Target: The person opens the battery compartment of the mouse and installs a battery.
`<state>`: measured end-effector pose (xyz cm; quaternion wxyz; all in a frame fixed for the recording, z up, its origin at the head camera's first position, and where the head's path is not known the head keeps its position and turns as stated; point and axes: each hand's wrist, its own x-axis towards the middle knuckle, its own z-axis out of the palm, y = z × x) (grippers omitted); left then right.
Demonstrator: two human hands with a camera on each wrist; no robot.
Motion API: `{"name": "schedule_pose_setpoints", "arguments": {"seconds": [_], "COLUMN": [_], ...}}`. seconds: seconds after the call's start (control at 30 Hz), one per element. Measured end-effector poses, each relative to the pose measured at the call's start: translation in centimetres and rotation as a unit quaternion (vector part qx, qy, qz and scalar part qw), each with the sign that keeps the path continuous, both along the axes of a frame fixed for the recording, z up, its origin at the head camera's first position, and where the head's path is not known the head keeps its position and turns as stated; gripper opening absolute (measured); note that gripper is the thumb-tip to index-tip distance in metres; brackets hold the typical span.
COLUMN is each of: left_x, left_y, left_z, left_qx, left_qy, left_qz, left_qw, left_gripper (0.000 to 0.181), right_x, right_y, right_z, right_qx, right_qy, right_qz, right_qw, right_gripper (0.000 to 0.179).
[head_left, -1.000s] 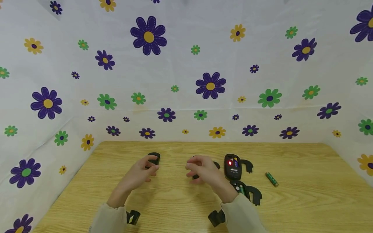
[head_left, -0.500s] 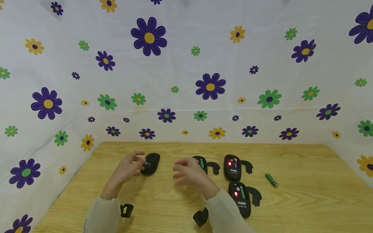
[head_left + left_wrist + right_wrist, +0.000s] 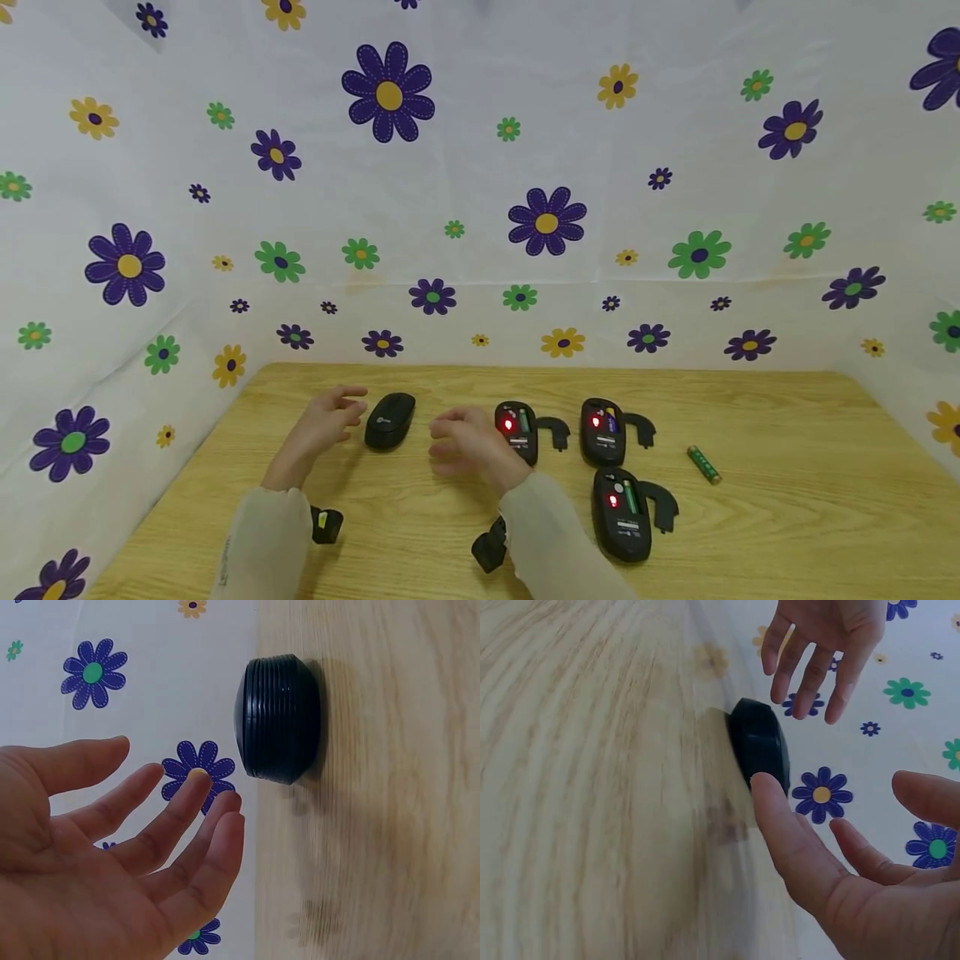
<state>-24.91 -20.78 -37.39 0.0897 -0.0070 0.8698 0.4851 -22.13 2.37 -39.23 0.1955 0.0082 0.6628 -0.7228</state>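
A black computer mouse (image 3: pixel 391 421) sits upright on the wooden table, between the two hands. To its left hovers my left hand (image 3: pixel 322 425), fingers loosely spread and holding nothing; in the left wrist view the mouse (image 3: pixel 279 720) is apart from the fingertips. My right hand (image 3: pixel 471 446) hangs to the right of the mouse, also empty, with relaxed fingers. Right of that hand lies an upturned mouse (image 3: pixel 522 446) with a red light, a green battery (image 3: pixel 523 419) in its bay and its cover (image 3: pixel 557 431) off beside it.
Two more upturned mice, one at the back (image 3: pixel 603 446) and one nearer (image 3: pixel 622 529), show red lights, with covers (image 3: pixel 641 429) beside them. A loose green battery (image 3: pixel 703 464) lies farther right. A flowered cloth (image 3: pixel 465 167) rises behind the wooden table (image 3: pixel 787 500).
Both hands have shifted left, the left one drawing back from the black mouse and leaving it in full view. The right hand has uncovered the upturned mice.
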Motion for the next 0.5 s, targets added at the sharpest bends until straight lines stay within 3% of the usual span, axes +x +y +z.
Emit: {"name": "schedule_pose_setpoints", "arguments": {"seconds": [0.3,0.5], "left_x": [-1.5,-2.1], "left_y": [-0.1,-0.4], "left_z": [-0.5,-1.1], "left_qx": [0.02,0.032], "left_qy": [-0.048,-0.065], "left_qz": [-0.008,-0.001], "left_qw": [0.9986,0.9974], "left_gripper": [0.044,0.043], "right_x": [-1.8,-2.6], "right_y": [-1.2,-1.8], "right_z": [-0.9,-1.6], "right_qx": [-0.03,-0.062], "right_qy": [-0.027,-0.032], "right_qz": [-0.024,-0.016], "right_qw": [0.9989,0.9974], "right_gripper": [0.03,0.04]}}
